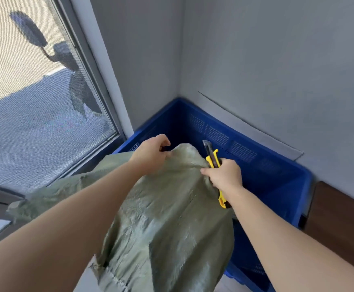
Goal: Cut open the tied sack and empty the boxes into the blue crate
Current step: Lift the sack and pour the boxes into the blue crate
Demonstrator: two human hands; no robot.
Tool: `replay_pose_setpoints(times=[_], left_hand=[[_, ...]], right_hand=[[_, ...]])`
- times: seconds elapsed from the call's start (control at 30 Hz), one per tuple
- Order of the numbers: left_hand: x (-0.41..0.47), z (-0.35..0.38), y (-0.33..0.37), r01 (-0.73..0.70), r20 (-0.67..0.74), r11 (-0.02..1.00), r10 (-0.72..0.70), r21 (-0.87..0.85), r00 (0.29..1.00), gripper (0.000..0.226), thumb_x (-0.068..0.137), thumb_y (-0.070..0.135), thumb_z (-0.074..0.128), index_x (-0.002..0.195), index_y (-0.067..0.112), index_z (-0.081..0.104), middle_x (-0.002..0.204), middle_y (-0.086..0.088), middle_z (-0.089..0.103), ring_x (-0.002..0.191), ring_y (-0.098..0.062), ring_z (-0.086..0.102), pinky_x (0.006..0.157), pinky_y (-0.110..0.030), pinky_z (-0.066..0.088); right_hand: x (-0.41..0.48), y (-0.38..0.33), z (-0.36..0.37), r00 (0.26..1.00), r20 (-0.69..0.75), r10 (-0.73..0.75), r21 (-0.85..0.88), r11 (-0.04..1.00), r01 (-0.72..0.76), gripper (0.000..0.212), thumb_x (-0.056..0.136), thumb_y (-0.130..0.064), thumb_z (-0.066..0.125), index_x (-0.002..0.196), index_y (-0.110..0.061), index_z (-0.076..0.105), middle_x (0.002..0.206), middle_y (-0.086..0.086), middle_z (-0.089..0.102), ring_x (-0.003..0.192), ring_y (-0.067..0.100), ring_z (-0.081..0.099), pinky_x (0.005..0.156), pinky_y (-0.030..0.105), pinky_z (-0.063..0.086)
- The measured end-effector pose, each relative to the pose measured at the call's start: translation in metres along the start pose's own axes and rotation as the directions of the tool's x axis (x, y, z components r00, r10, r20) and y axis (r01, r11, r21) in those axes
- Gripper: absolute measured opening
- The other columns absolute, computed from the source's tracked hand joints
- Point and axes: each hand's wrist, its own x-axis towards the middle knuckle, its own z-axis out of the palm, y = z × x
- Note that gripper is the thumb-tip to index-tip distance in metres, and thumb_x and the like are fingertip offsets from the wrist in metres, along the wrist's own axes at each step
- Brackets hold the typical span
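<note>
**Sack held over crate, knife in hand with blade out**

I've got the green woven sack at centre-bottom of the frame, draped over the near rim of the blue crate, which sits in the wall corner at centre-right. My left hand at mid-frame is closed, fingers curled and pinching a bunch of fabric at the sack's top end. My right hand, just right of it, is wrapped shut around a yellow utility knife; thumb also presses sack fabric against the handle. Blade tip points up toward the crate's far wall, blade looks extended. Boxes not visible, presumably inside the sack, which bulges. Can't tell where the tie is, or whether the sack is cut yet. Crate interior that shows looks bare. Window fills the upper left, not relevant.

Risks from here, my call:
- Blade exposed while the same hand grips fabric; a tug on the sack could swing the edge toward my left hand, which is near.
- Cutting blind into a bulging sack could slice a box inside.
- Sack is only resting on the rim; if the grip slips, weight could drag it off toward the bottom of the frame and spill boxes outside the crate.
- Loose weave may snag the blade and jerk it.
</note>
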Motion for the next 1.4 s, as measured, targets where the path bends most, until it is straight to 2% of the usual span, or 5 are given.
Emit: replay_pose_setpoints(times=[0.23, 0.5, 0.93, 1.2, 1.4], left_hand=[[-0.026, -0.024, -0.049, -0.076, 0.217, 0.967, 0.023, 0.242, 0.976, 0.053, 0.071, 0.067, 0.065, 0.107, 0.029, 0.068, 0.109, 0.011, 0.062, 0.103, -0.012, 0.056, 0.095, -0.036, 0.046], [-0.027, -0.031, -0.045, -0.160, 0.089, 0.898, 0.135, 0.409, 0.987, 0.013, 0.084, 0.035, 0.067, 0.084, 0.022, 0.069, 0.091, 0.008, 0.063, 0.091, -0.014, 0.054, 0.084, -0.037, 0.046], [-0.017, -0.026, -0.019, -0.027, -0.140, 0.991, 0.046, 0.133, 0.989, 0.012, 0.088, 0.026, 0.062, 0.082, 0.017, 0.066, 0.082, 0.002, 0.067, 0.081, -0.021, 0.061, 0.077, -0.037, 0.052], [-0.004, -0.024, 0.004, -0.039, -0.204, 0.999, 0.044, 0.025, 0.978, 0.012, 0.088, 0.023, 0.061, 0.084, 0.013, 0.067, 0.084, 0.001, 0.066, 0.081, -0.020, 0.059, 0.071, -0.030, 0.045], [0.004, -0.017, 0.015, -0.051, -0.212, 0.999, 0.053, 0.015, 0.976, 0.011, 0.088, 0.022, 0.061, 0.082, 0.015, 0.067, 0.083, 0.004, 0.065, 0.082, -0.018, 0.060, 0.070, -0.030, 0.044]], right_hand=[[0.016, 0.000, -0.004, 0.993, -0.097, 0.070, 0.033, 0.997, -0.067, 0.021, 0.075, -0.027, 0.080, 0.073, -0.018, 0.060, 0.082, 0.009, 0.071, 0.078, 0.031, 0.069, 0.078, 0.047, 0.059], [0.019, -0.004, -0.003, 0.977, -0.175, 0.117, 0.020, 0.993, -0.116, 0.028, 0.080, -0.030, 0.077, 0.096, -0.010, 0.065, 0.096, 0.010, 0.070, 0.087, 0.031, 0.069, 0.081, 0.044, 0.057], [0.000, -0.011, -0.011, 0.997, -0.052, 0.057, 0.134, 0.990, -0.050, 0.018, 0.080, -0.025, 0.076, 0.089, -0.011, 0.069, 0.079, 0.007, 0.073, 0.068, 0.019, 0.073, 0.072, 0.040, 0.062], [-0.026, -0.030, -0.010, 0.971, 0.220, -0.094, 0.034, 0.995, 0.089, 0.052, 0.061, -0.048, 0.088, 0.090, -0.007, 0.073, 0.081, 0.006, 0.070, 0.077, 0.025, 0.067, 0.076, 0.040, 0.055], [-0.017, -0.026, -0.007, 0.977, 0.158, -0.142, -0.089, 0.984, 0.158, 0.021, 0.069, -0.024, 0.082, 0.084, -0.013, 0.072, 0.087, 0.009, 0.072, 0.085, 0.028, 0.068, 0.080, 0.042, 0.054]])
